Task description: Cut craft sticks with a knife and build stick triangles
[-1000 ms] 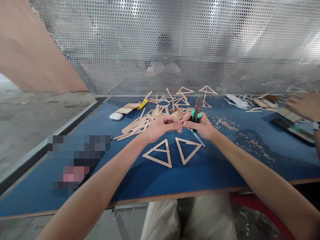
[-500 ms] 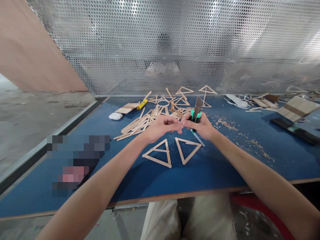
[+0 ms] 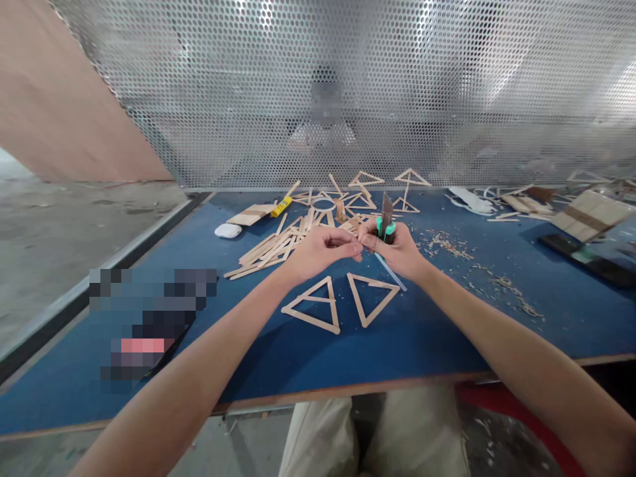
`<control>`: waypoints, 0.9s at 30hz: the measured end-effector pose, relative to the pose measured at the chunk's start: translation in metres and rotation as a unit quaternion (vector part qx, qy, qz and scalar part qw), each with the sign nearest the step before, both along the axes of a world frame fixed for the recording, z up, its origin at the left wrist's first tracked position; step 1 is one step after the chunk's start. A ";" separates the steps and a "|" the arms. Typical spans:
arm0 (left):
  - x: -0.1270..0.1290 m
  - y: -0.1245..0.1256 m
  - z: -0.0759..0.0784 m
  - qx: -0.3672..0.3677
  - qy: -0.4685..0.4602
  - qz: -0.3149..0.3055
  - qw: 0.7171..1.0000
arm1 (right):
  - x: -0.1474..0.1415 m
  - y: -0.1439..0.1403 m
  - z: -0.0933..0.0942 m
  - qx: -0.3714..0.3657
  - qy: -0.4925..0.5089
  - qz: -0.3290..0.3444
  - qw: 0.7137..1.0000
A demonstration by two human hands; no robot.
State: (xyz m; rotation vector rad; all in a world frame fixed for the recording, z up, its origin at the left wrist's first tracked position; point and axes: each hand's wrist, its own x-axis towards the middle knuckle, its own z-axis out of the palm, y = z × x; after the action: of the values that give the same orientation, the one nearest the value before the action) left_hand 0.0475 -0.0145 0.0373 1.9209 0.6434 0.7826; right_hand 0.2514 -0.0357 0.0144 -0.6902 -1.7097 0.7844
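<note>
My right hand (image 3: 396, 248) is closed around a black and green utility knife (image 3: 386, 222), its blade pointing up. Thumb and fingertips of that hand are pinched close to my left hand (image 3: 328, 252), whose fingertips are closed too. Whatever small piece lies between the fingertips is too small to make out. Below the hands, on the blue table, lie two wooden-stick triangles, the left triangle (image 3: 317, 306) with a crossbar and the right triangle (image 3: 371, 301) beside it. A translucent thin stick (image 3: 391, 273) lies under my right hand.
Loose wooden sticks (image 3: 271, 248) are heaped behind my left hand, near a white case (image 3: 228, 230) and a yellow tube (image 3: 281, 207). Wood shavings (image 3: 450, 245) lie to the right. Further right are a black object (image 3: 581, 258) and bundled sticks (image 3: 591, 215). Perforated metal (image 3: 238, 132) stands behind.
My right hand and the knife have shifted slightly left, with the knife turned a little. The left hand stays nearly in place, fingertips still near the right ones.
</note>
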 end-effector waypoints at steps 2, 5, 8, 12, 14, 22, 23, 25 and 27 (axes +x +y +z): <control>0.000 -0.001 0.001 0.032 0.011 0.018 0.999 | 0.000 -0.001 0.001 0.006 -0.010 -0.020 1.000; -0.002 -0.003 0.004 0.093 0.045 0.057 0.993 | 0.004 -0.002 0.005 0.012 -0.026 -0.063 0.998; -0.008 -0.008 0.005 0.168 0.090 0.093 0.977 | 0.012 -0.004 0.009 0.014 -0.019 -0.108 0.994; -0.017 -0.018 -0.002 0.243 0.107 0.148 0.953 | 0.013 -0.014 0.012 0.031 -0.082 -0.158 0.984; -0.019 -0.023 -0.008 0.267 0.094 0.178 0.942 | 0.011 -0.021 0.012 0.061 -0.141 -0.172 0.973; -0.029 -0.024 -0.013 0.288 0.131 0.236 0.919 | 0.025 -0.030 0.006 0.162 -0.401 -0.224 0.873; -0.029 -0.023 -0.013 0.284 0.135 0.238 0.919 | 0.029 -0.028 0.004 0.165 -0.412 -0.229 0.867; -0.029 -0.021 -0.013 0.280 0.140 0.240 0.919 | 0.033 -0.026 0.002 0.163 -0.434 -0.227 0.856; -0.029 -0.021 -0.014 0.279 0.144 0.239 0.919 | 0.035 -0.025 0.001 0.160 -0.451 -0.215 0.851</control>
State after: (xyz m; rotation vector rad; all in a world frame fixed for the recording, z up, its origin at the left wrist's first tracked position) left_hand 0.0189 -0.0354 0.0232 2.4662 1.2019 1.0808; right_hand 0.2865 -0.0608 0.0152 -1.2616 -2.2999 -0.2199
